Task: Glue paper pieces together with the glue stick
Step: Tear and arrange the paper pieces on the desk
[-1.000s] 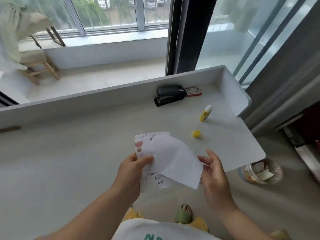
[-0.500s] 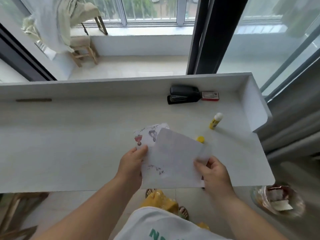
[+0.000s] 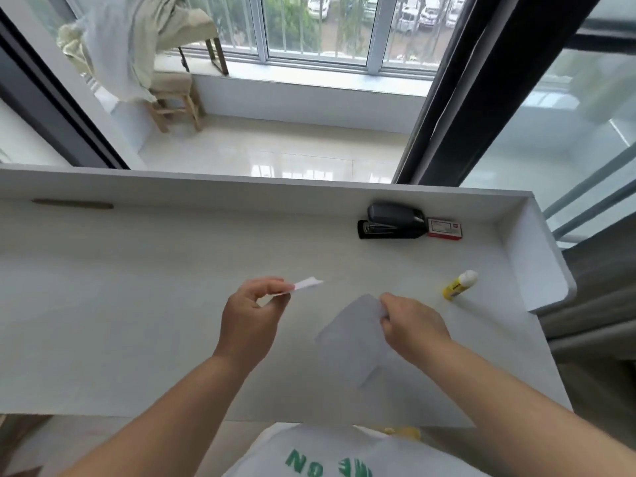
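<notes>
My left hand [image 3: 251, 311] pinches a small paper piece [image 3: 307, 284] seen nearly edge-on above the middle of the white desk [image 3: 137, 304]. My right hand [image 3: 409, 325] grips the top corner of a larger blank white sheet [image 3: 351, 339], which lies flat or nearly flat on the desk. The two papers are apart. A yellow glue stick [image 3: 459, 285] with a white tip lies uncapped on the desk to the right of my right hand. Its yellow cap is not visible now.
A black stapler [image 3: 392, 222] and a small red-and-white staple box [image 3: 444, 229] sit against the desk's raised back rim. A raised side wall [image 3: 530, 256] closes the desk's right end. A wooden stool stands on the balcony behind.
The two papers were held together, overlapping, in both hands. Now they are separated: my left hand has drawn the small piece left, and my right hand has brought the large sheet down to the desk.
</notes>
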